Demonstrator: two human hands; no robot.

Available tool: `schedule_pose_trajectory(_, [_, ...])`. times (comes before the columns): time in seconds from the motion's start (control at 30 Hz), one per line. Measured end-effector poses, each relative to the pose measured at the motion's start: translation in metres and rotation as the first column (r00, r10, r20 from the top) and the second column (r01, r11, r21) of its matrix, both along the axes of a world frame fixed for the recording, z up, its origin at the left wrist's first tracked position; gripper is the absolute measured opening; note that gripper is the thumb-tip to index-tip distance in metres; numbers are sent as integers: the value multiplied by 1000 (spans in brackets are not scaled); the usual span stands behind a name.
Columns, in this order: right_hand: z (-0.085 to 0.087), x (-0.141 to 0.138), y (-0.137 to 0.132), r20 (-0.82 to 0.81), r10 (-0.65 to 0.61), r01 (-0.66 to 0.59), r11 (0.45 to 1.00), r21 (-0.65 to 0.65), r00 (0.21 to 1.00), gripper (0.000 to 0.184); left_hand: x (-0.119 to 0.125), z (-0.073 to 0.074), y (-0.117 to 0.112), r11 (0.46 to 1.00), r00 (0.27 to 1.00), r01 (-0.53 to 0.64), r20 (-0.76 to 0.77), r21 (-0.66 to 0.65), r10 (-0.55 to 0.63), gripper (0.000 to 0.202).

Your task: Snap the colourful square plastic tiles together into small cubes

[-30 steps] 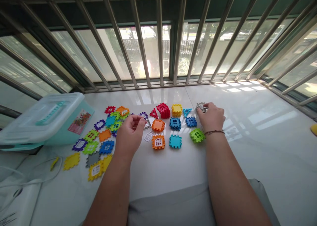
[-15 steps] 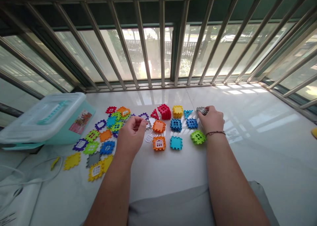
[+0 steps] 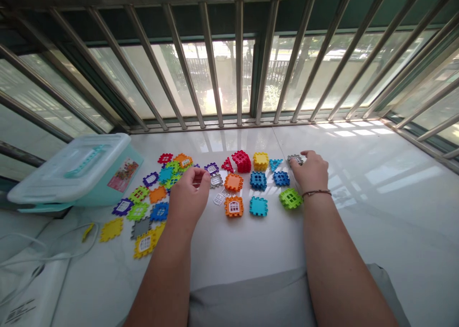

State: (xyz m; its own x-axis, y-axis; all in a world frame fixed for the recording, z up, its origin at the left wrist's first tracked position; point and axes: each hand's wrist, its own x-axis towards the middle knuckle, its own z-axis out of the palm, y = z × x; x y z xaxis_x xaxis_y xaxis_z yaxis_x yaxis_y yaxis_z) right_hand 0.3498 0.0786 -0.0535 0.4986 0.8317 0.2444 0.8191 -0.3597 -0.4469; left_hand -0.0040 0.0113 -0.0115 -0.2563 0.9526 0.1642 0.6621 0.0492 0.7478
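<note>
My right hand [image 3: 311, 172] is at the grey window tile [image 3: 294, 158] at the far right of the rows. Its thumb overlaps the tile, while the forefinger is stretched out and apart from it. My left hand [image 3: 189, 193] hovers beside the loose pile with fingers curled and thumb close to them; nothing shows in it. Nearest to it are a purple window tile [image 3: 211, 168] and a grey window tile [image 3: 216, 180]. Sorted stacks stand between the hands: red [image 3: 241, 160], yellow [image 3: 260, 161], orange [image 3: 233, 182], dark blue [image 3: 258, 180], turquoise [image 3: 258, 206] and green [image 3: 290, 198].
Several mixed tiles, such as a yellow one [image 3: 111, 229] and a blue one [image 3: 159, 212], lie at the left. Behind them stands a lidded turquoise box [image 3: 86, 186]. A white cable [image 3: 71, 256] runs at the left. Metal bars [image 3: 239, 64] close off the far edge.
My right forefinger has lifted away from the grey tile, and the hand has opened. My left hand stays curled in nearly the same place. The whole view has shifted slightly.
</note>
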Motion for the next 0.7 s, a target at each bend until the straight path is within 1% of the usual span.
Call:
schedule_pose_trajectory(0.07, [-1, 1, 3, 3, 32, -32, 991, 131, 999, 47, -3, -6, 4, 998, 994, 63, -89, -31, -66, 20])
schedule_pose_trajectory(0.13, [0, 0, 4, 6, 69, -68, 964, 257, 998, 38, -3, -14, 7, 984, 966, 176, -190, -19, -176, 21])
schedule_pose_trajectory(0.2, [4, -3, 5, 8, 95, -91, 925, 368, 995, 30, -1, -24, 10, 953, 917, 302, -281, 28, -282, 29])
schedule_pose_trajectory(0.27, [10, -7, 4, 8, 98, -91, 884, 459, 995, 25, 1, -34, 11, 932, 877, 361, -343, 14, -335, 39])
schedule_pose_trajectory(0.37, [22, -14, -1, 2, 86, -72, 826, 559, 996, 21, 1, -45, 12, 929, 838, 354, -406, -104, -365, 47])
schedule_pose_trajectory(0.43, [30, -18, -5, -4, 81, -62, 794, 604, 997, 19, -1, -49, 12, 932, 822, 311, -440, -187, -362, 44])
schedule_pose_trajectory(0.5, [39, -22, -9, -12, 79, -54, 769, 637, 997, 18, -3, -49, 11, 936, 816, 266, -463, -229, -345, 35])
schedule_pose_trajectory(0.6, [50, -26, -19, -14, 90, -58, 742, 668, 996, 18, -5, -46, 12, 941, 823, 229, -466, -248, -323, 21])
schedule_pose_trajectory(0.7, [55, -27, -32, -19, 103, -63, 729, 682, 994, 17, -6, -42, 12, 940, 831, 210, -457, -269, -316, 13])
